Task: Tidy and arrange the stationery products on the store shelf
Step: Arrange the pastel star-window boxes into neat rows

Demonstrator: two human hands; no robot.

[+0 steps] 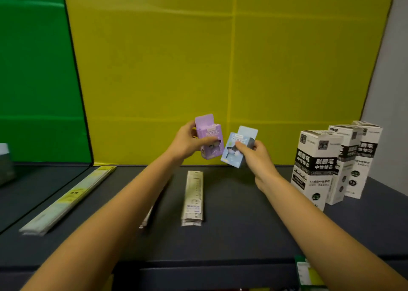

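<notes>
My left hand (pixel 187 141) grips a small purple box (pixel 209 134) with a cartoon window, held up above the dark shelf (pixel 242 224). Just to its right, my right hand (pixel 254 156) grips a matching light blue box (pixel 237 145), tilted, its top flap up. The two boxes nearly touch in the air in front of the yellow back panel. A stack of short packaged rulers (pixel 193 197) lies flat on the shelf below them.
Three tall black-and-white refill boxes (pixel 318 165) stand in a row at the right. A long packaged ruler stack (pixel 70 199) lies diagonally at the left; another thin pack (pixel 149 216) is partly hidden under my left forearm. A green-white package (pixel 306 273) sits at the lower right edge.
</notes>
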